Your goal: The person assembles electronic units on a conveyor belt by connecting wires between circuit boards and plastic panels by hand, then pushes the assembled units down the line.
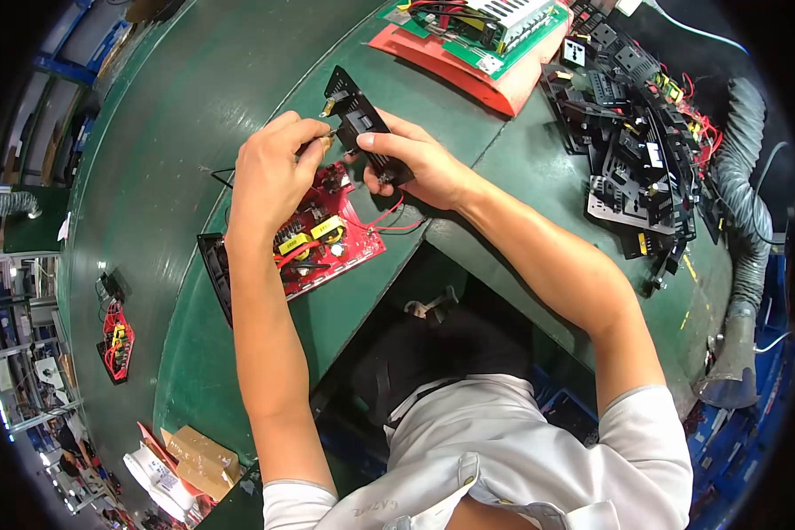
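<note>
Evidently both hands are busy near the upper middle of the frame, where the black panel (355, 99) stands tilted between them. Fingers curled round its lower part, the right grip (426, 166) is closed on it, the thumb lying across its face and other fingers showing beneath. At the panel's left side, the left grip (274, 172) is nearly closed, thumb and forefinger pinched just beside the metal parts there; what, if anything, lies between those fingertips is too small to tell. Under the hands, left of centre, a red circuit board (359, 250) lies on the green bench (212, 97), partly hidden by the left forearm, with yellow components (329, 230) on it and a red wire (404, 228) looping out to its right. Many black parts (632, 146) sit heaped at upper right.
</note>
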### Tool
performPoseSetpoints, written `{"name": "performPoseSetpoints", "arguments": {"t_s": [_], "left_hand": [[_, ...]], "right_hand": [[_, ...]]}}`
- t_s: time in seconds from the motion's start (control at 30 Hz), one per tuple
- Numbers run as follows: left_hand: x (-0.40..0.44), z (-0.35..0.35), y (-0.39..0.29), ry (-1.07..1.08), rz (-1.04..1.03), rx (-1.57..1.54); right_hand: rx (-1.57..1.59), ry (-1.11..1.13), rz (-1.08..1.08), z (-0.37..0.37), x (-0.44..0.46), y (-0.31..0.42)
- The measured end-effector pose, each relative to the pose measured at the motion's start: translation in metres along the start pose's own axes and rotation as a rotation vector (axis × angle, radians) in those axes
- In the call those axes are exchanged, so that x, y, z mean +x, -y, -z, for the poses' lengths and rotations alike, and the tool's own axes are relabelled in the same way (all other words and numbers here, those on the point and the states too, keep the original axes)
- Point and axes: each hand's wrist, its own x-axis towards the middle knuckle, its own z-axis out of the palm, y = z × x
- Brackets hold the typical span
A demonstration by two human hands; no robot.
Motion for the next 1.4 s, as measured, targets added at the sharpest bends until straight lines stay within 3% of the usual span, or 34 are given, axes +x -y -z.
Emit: {"name": "performPoseSetpoints", "arguments": {"t_s": [0.4, 0.53, 0.73, 0.77, 1.0, 1.17, 1.27, 1.4], "left_hand": [[-0.001, -0.012, -0.004, -0.047, -0.062, 0.224], [0.000, -0.012, -0.010, -0.022, 0.071, 0.183], [-0.009, 0.037, 0.024, 0.211, 0.307, -0.074], [-0.009, 0.042, 0.028, 0.184, 0.388, -0.259], [0.001, 0.031, 0.013, -0.271, 0.436, -0.646], [0.004, 0.015, 0.015, -0.332, 0.393, -0.912], [0.007, 0.010, 0.012, -0.341, 0.350, -0.857], [0.003, 0.018, 0.005, -0.256, 0.377, -1.003]], "right_hand": [[-0.350, -0.174, 0.028, -0.027, -0.004, -0.002], [-0.352, -0.187, 0.013, -0.024, -0.006, 0.004], [-0.233, -0.171, 0.084, -0.013, -0.002, 0.000], [-0.241, -0.150, 0.084, -0.011, -0.002, 0.000], [-0.367, -0.104, 0.199, -0.016, -0.004, -0.010], [-0.358, -0.120, 0.183, -0.019, -0.004, -0.011], [-0.347, -0.133, 0.181, -0.016, -0.003, -0.011], [-0.266, -0.152, 0.140, -0.015, -0.003, -0.009]]}}
